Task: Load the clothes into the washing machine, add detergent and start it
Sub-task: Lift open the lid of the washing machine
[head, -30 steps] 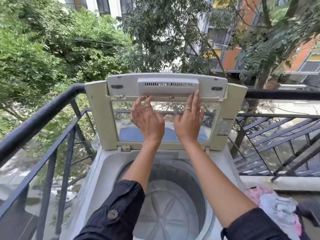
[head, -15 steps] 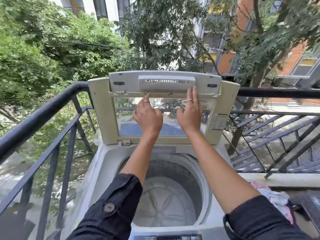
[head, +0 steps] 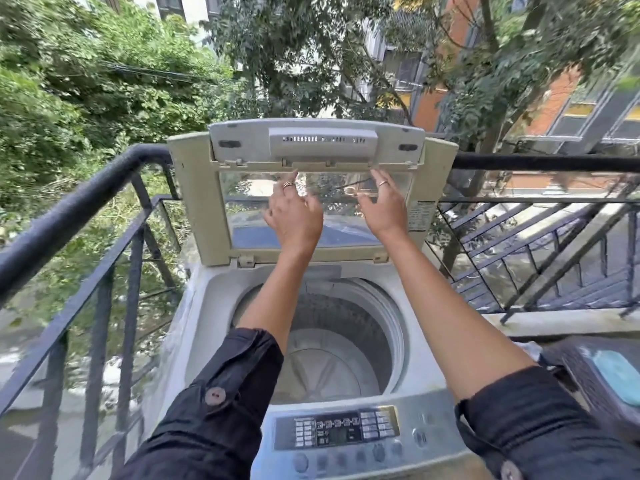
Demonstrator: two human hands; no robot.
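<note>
A white top-load washing machine point(head: 204, 306) stands in front of me on a balcony. Its folding lid point(head: 194, 202) with a clear window is raised upright against the rail. The drum point(head: 339, 341) is open with nothing visible in it. My left hand point(head: 294, 216) and my right hand point(head: 382, 206) rest side by side flat on the lid's window, fingers apart and pointing up, holding nothing. The control panel point(head: 337, 431) lies at the near edge between my dark sleeves. A scrap of white cloth point(head: 530, 351) shows at the right; I see no detergent.
A black metal railing point(head: 69, 216) runs close along the machine's left side and behind it point(head: 540, 163). At the right stands a dark woven seat or basket point(head: 588, 382) with a teal object point(head: 618, 379) on it. Trees and buildings lie beyond.
My view has dropped and pulled back, bringing the control panel into sight. Both hands stay on the upright lid, slightly lower on the window. The pile of clothes at the right has slid mostly out of view.
</note>
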